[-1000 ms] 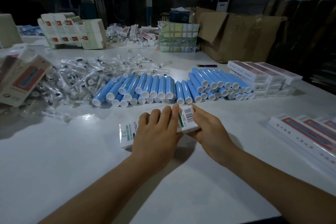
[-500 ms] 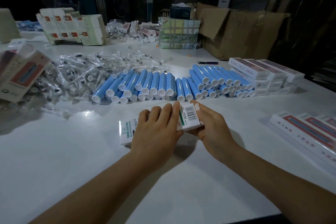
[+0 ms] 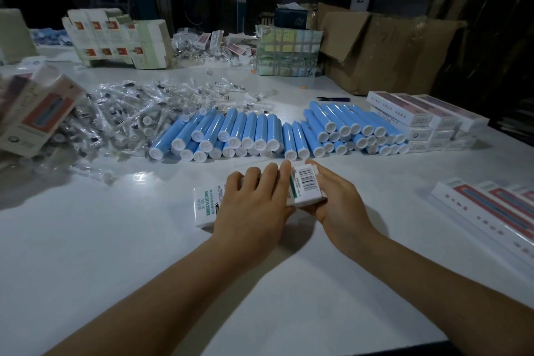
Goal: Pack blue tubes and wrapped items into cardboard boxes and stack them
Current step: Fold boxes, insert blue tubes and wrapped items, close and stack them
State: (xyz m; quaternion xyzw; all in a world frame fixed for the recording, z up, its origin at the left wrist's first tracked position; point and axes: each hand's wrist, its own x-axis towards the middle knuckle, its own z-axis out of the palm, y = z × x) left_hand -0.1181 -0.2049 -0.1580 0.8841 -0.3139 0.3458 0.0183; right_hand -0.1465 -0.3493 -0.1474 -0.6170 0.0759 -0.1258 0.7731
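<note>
A long white cardboard box (image 3: 206,206) with green print and a barcode lies on the white table (image 3: 115,254) in front of me. My left hand (image 3: 254,205) lies flat on top of its middle, fingers straight. My right hand (image 3: 332,199) grips its right end, thumb over the barcode face. Behind the box, several blue tubes (image 3: 251,133) with white caps lie in a row. A heap of clear-wrapped items (image 3: 121,115) spreads at the left.
Packed white boxes are stacked at the right (image 3: 419,118) and lie flat at the near right (image 3: 491,211). Flat carton blanks (image 3: 115,37), a taped bundle (image 3: 286,52) and a large brown carton (image 3: 384,46) stand at the back. A tilted box (image 3: 37,115) sits far left.
The box's right end has risen slightly in my right hand. Both hands stay on the box; the view has shifted a little.
</note>
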